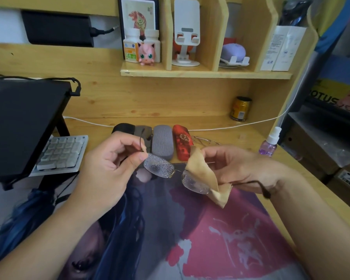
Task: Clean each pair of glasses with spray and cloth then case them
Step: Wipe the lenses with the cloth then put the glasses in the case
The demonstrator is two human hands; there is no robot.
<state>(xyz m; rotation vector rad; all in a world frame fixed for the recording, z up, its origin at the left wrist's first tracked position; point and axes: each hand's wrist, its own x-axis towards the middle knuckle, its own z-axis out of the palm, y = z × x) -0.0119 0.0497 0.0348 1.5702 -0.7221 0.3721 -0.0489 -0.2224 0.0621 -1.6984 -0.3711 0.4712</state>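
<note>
- Head view: left hand [109,158] pinches the glasses [176,174] at the left lens corner, fingers curled; both lenses are covered in spray droplets, held above the desk mat [210,239].
- Right hand [240,168] grips the tan cloth [200,174] against the other lens.
- Looks like wiping is just starting. Cases [162,144] sit shut behind, another pair [206,140] waits beside the red one, spray bottle [270,143] off right.

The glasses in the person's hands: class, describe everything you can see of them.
The glasses are rimless, with thin dark arms and clear oval lenses covered in spray droplets. They are held tilted in the air above the printed mat, arms unfolded. The left hand pinches the corner of one lens, and the right hand holds a tan cloth wrapped over the edge of the other.
</note>
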